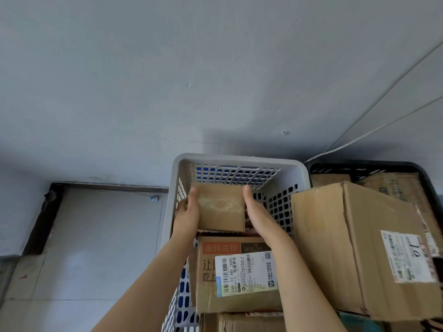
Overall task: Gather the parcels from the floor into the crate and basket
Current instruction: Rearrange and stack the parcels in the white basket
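Note:
A small plain cardboard parcel [221,208] sits between my two hands inside the far half of the white perforated basket [282,165]. My left hand [188,213] grips its left side and my right hand [257,215] presses its right side. Just below it in the basket lies a printed carton with a white shipping label [242,274], and another carton [239,322] shows at the bottom edge. To the right, a black crate [374,165] holds a large brown box [354,248] with a label, piled over other cartons.
The basket and crate stand against a grey wall [191,80]. White cables [371,109] run down the wall at right. Pale floor tiles [96,248] lie to the left, with a dark baseboard edge [40,224].

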{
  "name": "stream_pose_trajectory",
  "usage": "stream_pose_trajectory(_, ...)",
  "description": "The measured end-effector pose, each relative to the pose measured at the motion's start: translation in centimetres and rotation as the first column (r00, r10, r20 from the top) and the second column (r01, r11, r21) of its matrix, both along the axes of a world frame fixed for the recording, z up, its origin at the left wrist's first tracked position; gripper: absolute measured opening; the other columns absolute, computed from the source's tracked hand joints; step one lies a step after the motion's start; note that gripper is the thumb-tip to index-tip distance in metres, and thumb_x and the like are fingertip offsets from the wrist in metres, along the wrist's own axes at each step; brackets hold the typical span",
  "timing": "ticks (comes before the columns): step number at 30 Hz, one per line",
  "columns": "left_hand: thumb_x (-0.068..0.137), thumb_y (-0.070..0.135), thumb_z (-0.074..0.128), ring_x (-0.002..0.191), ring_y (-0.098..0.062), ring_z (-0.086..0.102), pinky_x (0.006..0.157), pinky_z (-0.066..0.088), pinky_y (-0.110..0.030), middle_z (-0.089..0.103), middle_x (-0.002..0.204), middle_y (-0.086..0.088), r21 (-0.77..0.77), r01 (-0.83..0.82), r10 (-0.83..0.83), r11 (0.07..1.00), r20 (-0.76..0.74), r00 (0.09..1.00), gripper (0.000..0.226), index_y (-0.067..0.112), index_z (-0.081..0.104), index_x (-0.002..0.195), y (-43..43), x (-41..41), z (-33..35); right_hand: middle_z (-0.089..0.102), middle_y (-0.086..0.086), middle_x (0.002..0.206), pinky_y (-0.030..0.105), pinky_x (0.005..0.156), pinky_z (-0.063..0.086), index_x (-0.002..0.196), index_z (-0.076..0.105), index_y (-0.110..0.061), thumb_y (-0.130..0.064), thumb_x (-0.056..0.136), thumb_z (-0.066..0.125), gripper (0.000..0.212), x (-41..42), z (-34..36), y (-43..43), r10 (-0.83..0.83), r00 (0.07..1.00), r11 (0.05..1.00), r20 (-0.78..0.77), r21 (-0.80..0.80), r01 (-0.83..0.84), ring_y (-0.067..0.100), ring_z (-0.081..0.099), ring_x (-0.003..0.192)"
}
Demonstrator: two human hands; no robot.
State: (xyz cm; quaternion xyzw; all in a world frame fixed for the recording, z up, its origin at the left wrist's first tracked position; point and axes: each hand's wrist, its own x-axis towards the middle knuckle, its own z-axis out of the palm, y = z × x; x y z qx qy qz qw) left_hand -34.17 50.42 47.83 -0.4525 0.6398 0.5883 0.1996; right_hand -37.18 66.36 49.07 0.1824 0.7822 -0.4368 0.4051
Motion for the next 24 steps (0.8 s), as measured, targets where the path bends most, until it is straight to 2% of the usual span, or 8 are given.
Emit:
stream_pose_trajectory(3, 0.093, 0.067, 0.033, 0.123, -0.032, 0.05, 0.096, 0.04, -0.035, 0.049, 0.138, -0.011, -0.04, 0.049, -0.049, 0.998, -0.012, 0.999, 0.071, 0.018, 0.037, 0.144, -0.1, 0.2, 0.3, 0.04, 0.004, 0.154, 0.047, 0.112, 0.031, 0.153, 0.033, -0.025, -0.089, 0.076, 0.001, 0.105, 0.5, 0.7, -0.6, 0.182, 0.983, 0.971, 0.01, 0.159, -0.181, 0.026, 0.039, 0.14)
stream_pose_trajectory(7, 0.093, 0.059, 0.044, 0.121, -0.033, 0.052, 0.103, 0.043, -0.043, 0.05, 0.137, -0.013, -0.019, 0.09, -0.09, 0.996, 0.004, 0.996, 0.071, 0.014, 0.031, 0.147, -0.2, -0.1, 0.4, 0.064, 0.0, 0.112, 0.038, 0.084, 0.053, 0.147, 0.037, -0.032, -0.096, 0.067, 0.0, 0.11, 0.5, 0.7, -0.4, 0.257, 0.959, 0.938, 0.116, 0.21, -0.277, 0.02, 0.068, 0.094)
stream_pose_trajectory(11, 0.099, 0.049, 0.039, 0.123, -0.029, 0.051, 0.103, 0.041, -0.039, 0.05, 0.139, -0.011, -0.025, 0.119, -0.12, 0.993, -0.056, 0.991, 0.058, 0.019, 0.032, 0.148, -0.3, 0.6, 0.0, 0.063, 0.002, 0.089, 0.036, 0.08, 0.046, 0.15, 0.035, -0.028, -0.09, 0.076, 0.0, 0.103, 0.2, 1.2, -0.4, 0.29, 0.946, 0.919, 0.145, 0.234, -0.317, 0.019, 0.064, 0.084)
stream_pose_trajectory(14, 0.102, 0.048, 0.029, 0.132, -0.03, 0.042, 0.103, 0.034, -0.037, 0.042, 0.147, -0.012, -0.03, 0.117, -0.118, 0.993, -0.033, 0.993, 0.057, 0.017, 0.031, 0.15, -0.3, 1.0, -0.5, 0.06, 0.004, 0.079, 0.037, 0.085, 0.044, 0.108, 0.069, -0.016, -0.083, 0.082, 0.003, 0.098, 0.0, 1.7, -0.4, 0.268, 0.962, 0.938, 0.059, 0.214, -0.274, 0.018, 0.059, 0.079)
stream_pose_trajectory(16, 0.102, 0.052, 0.022, 0.135, -0.03, 0.04, 0.108, 0.031, -0.039, 0.041, 0.148, -0.012, -0.004, 0.076, -0.076, 0.997, 0.002, 0.997, 0.061, 0.016, 0.033, 0.15, -0.3, 0.9, -1.0, 0.06, 0.003, 0.072, 0.04, 0.092, 0.043, 0.075, 0.066, -0.018, -0.08, 0.086, 0.003, 0.089, 0.0, 1.8, -0.3, 0.234, 0.97, 0.952, 0.06, 0.186, -0.241, 0.017, 0.058, 0.079)
stream_pose_trajectory(18, 0.101, 0.054, 0.02, 0.136, -0.031, 0.039, 0.11, 0.03, -0.04, 0.041, 0.149, -0.013, 0.0, 0.053, -0.053, 0.999, 0.044, 0.998, 0.065, 0.014, 0.033, 0.15, -0.1, 0.9, -1.3, 0.067, 0.002, 0.086, 0.042, 0.102, 0.036, 0.094, 0.074, -0.016, -0.081, 0.085, 0.004, 0.096, 0.2, 1.6, 0.0, 0.269, 0.956, 0.944, 0.117, 0.166, -0.286, 0.018, 0.059, 0.101)
stream_pose_trajectory(20, 0.102, 0.05, 0.022, 0.135, -0.031, 0.04, 0.106, 0.031, -0.038, 0.042, 0.147, -0.015, -0.015, 0.072, -0.071, 0.997, 0.058, 0.996, 0.061, 0.012, 0.033, 0.148, 0.2, 1.2, -1.4, 0.065, 0.008, 0.119, 0.041, 0.105, 0.034, 0.136, 0.057, -0.013, -0.082, 0.086, 0.014, 0.096, 0.4, 1.1, -0.2, 0.359, 0.915, 0.901, 0.183, 0.19, -0.391, 0.023, 0.052, 0.124)
stream_pose_trajectory(24, 0.105, 0.022, 0.027, 0.135, -0.025, 0.04, 0.106, 0.032, -0.033, 0.041, 0.15, -0.006, -0.063, 0.122, -0.129, 0.99, -0.106, 0.986, 0.045, 0.024, 0.032, 0.15, -0.1, 1.6, -1.7, 0.044, 0.007, 0.151, 0.035, 0.104, 0.037, 0.145, 0.047, -0.011, -0.082, 0.086, 0.025, 0.094, 0.5, 0.8, 0.1, 0.51, 0.826, 0.809, 0.239, 0.192, -0.555, 0.024, 0.047, 0.133)
